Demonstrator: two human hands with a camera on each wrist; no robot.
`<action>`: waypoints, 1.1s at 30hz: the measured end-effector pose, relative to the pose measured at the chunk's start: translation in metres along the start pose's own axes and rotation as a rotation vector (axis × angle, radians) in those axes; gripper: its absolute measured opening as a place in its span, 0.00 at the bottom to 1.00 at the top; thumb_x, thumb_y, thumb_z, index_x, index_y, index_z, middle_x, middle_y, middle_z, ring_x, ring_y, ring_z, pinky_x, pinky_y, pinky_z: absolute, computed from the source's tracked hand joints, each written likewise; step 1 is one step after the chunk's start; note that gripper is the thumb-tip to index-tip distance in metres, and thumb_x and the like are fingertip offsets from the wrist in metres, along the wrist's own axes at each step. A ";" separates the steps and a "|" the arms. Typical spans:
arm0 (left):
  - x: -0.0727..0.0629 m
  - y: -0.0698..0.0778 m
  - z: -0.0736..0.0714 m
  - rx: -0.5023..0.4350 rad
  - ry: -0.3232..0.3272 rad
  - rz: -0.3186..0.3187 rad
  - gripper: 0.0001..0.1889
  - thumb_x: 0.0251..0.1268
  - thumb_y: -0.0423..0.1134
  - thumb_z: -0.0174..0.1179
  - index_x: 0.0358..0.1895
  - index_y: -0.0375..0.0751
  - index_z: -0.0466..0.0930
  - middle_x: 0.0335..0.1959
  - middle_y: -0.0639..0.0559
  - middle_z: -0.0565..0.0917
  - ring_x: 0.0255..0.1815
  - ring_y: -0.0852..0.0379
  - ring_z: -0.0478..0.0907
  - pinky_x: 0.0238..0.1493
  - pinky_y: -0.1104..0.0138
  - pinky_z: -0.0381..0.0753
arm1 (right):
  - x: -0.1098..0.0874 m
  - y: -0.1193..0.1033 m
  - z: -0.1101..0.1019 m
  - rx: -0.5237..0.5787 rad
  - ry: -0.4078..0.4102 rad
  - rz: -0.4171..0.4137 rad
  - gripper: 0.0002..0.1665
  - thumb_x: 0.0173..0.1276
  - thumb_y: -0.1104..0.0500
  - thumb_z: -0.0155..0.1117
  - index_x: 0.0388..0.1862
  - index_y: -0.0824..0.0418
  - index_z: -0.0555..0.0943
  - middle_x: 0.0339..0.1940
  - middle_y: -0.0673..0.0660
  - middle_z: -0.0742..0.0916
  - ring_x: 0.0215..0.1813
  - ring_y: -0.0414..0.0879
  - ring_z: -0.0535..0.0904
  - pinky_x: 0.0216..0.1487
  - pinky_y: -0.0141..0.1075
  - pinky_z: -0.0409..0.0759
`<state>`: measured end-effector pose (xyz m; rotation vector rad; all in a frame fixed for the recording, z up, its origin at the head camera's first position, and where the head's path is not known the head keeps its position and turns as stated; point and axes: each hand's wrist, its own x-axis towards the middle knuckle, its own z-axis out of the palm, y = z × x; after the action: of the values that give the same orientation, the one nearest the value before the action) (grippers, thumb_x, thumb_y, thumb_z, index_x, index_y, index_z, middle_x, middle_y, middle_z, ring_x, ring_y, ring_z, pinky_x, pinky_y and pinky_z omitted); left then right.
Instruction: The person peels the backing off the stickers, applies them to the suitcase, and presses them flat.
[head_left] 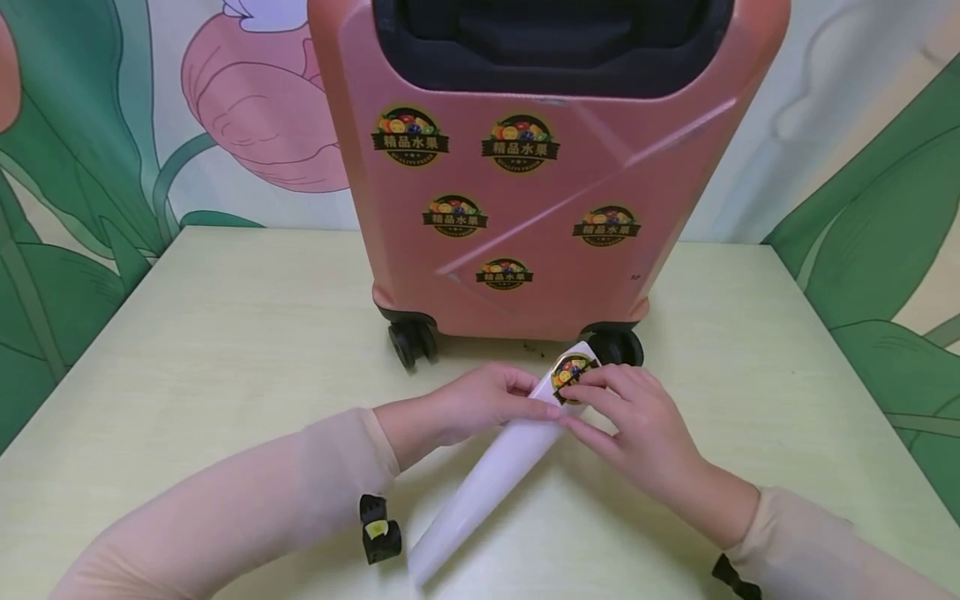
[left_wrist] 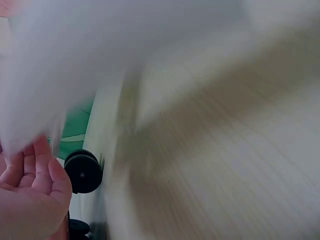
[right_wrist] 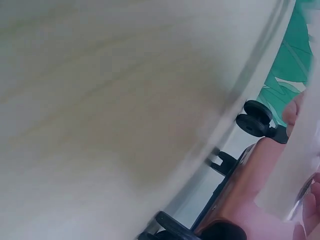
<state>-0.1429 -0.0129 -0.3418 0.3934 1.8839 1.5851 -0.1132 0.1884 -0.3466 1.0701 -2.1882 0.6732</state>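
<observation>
A long white sticker strip (head_left: pixel 487 479) slants above the table, curved along its length. Near its upper end sits a round fruit sticker (head_left: pixel 567 373), partly covered by fingers. My left hand (head_left: pixel 476 407) grips the strip just below that sticker, thumb across the front. With thumb and fingertips, my right hand (head_left: pixel 648 429) pinches the sticker at its right edge; whether it has lifted off the strip I cannot tell. Behind both hands stands a pink suitcase (head_left: pixel 540 308) bearing several matching fruit stickers. In the left wrist view the strip (left_wrist: pixel 115 45) is a large blur.
The suitcase stands upright on black wheels (head_left: pixel 411 342) on a pale wooden table (head_left: pixel 225 333). Its top has a dark recessed handle area (head_left: pixel 555 50). Behind is a wall painted with leaves (head_left: pixel 885 225) and a pink flower bud (head_left: pixel 262 108).
</observation>
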 end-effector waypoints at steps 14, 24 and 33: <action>-0.001 -0.003 0.005 -0.138 0.021 -0.011 0.15 0.64 0.36 0.59 0.51 0.32 0.79 0.39 0.48 0.84 0.35 0.60 0.79 0.42 0.65 0.79 | -0.001 0.003 0.000 0.162 0.001 0.104 0.21 0.63 0.44 0.60 0.35 0.61 0.87 0.32 0.48 0.82 0.36 0.44 0.76 0.40 0.32 0.70; 0.000 -0.005 0.007 -0.173 0.011 -0.006 0.15 0.65 0.34 0.56 0.51 0.29 0.78 0.38 0.49 0.83 0.34 0.61 0.78 0.40 0.67 0.78 | -0.002 0.003 0.001 0.197 -0.035 0.174 0.16 0.42 0.69 0.76 0.34 0.60 0.86 0.31 0.46 0.82 0.36 0.42 0.76 0.37 0.24 0.70; 0.003 -0.006 0.005 -0.108 0.014 0.010 0.14 0.66 0.35 0.56 0.49 0.28 0.79 0.39 0.47 0.83 0.36 0.60 0.78 0.46 0.65 0.78 | -0.002 0.002 0.001 0.199 -0.065 0.210 0.14 0.45 0.69 0.75 0.33 0.60 0.86 0.30 0.45 0.82 0.35 0.40 0.76 0.34 0.26 0.71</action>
<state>-0.1408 -0.0084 -0.3488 0.3461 1.8004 1.6917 -0.1144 0.1893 -0.3490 0.9785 -2.3499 0.9796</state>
